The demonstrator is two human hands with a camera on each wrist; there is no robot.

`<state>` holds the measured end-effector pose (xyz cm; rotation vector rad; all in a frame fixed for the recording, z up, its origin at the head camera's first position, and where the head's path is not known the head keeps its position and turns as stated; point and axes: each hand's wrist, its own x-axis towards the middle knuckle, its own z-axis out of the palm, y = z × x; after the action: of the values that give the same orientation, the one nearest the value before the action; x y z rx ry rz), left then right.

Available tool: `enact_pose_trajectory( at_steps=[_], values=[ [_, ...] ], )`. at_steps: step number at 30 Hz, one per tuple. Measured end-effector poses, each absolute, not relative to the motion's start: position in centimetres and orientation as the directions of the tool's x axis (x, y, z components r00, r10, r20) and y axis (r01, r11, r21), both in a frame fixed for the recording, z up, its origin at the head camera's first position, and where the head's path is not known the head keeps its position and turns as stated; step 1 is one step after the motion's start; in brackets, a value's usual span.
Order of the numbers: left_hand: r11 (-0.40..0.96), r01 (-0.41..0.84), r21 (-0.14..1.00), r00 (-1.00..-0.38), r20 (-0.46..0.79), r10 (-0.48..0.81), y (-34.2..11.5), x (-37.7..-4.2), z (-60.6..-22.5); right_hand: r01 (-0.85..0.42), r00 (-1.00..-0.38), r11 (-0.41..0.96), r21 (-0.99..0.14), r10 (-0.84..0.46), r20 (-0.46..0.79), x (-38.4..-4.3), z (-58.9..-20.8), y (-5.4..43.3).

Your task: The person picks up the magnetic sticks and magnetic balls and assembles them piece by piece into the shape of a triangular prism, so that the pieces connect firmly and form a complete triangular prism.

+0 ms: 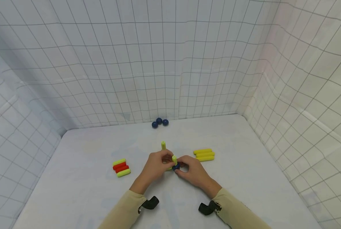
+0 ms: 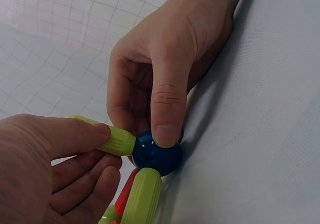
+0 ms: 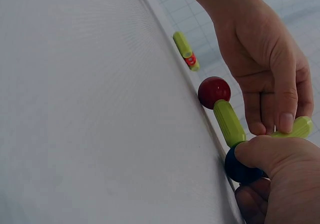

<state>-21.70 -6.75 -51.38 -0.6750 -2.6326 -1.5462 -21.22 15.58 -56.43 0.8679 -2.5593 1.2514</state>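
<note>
My left hand (image 1: 156, 163) pinches a yellow-green stick (image 2: 119, 141) between thumb and fingers. The stick stands up from a dark blue ball (image 2: 154, 157), its lower end against the ball. My right hand (image 1: 194, 171) grips that ball, thumb on one side and fingertips on the other. A second yellow-green stick (image 3: 229, 124) runs low from the blue ball to a red ball (image 3: 214, 92). Behind my left hand another upright yellow-green stick (image 1: 163, 145) shows; its lower end is hidden. Part of a red stick (image 2: 125, 194) appears behind the low stick in the left wrist view.
On the white table (image 1: 81, 197), two red sticks (image 1: 120, 167) lie between two yellow-green sticks (image 1: 124, 172) at left. Several yellow sticks (image 1: 205, 158) lie side by side at right. Three dark blue balls (image 1: 159, 121) sit at the back edge, before a grid-patterned curtain (image 1: 147, 76).
</note>
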Motion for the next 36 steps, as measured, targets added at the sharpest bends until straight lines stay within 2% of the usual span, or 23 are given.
enact_pose_trajectory(
  at_steps=[12, 36],
  values=[
    [0.442, 0.386, 0.81, -0.898, 0.221, 0.379, -6.4, -21.8, -51.1, -0.597, -0.798, 0.474, -0.648, -0.439, 0.414, -21.2, -56.5, 15.6],
    [0.466, 0.418, 0.78, -0.897, 0.273, 0.349, -7.5, -21.4, -50.1, -0.582, -0.808, 0.487, -0.65, -0.432, 0.4, -21.2, -56.2, 15.6]
  ],
)
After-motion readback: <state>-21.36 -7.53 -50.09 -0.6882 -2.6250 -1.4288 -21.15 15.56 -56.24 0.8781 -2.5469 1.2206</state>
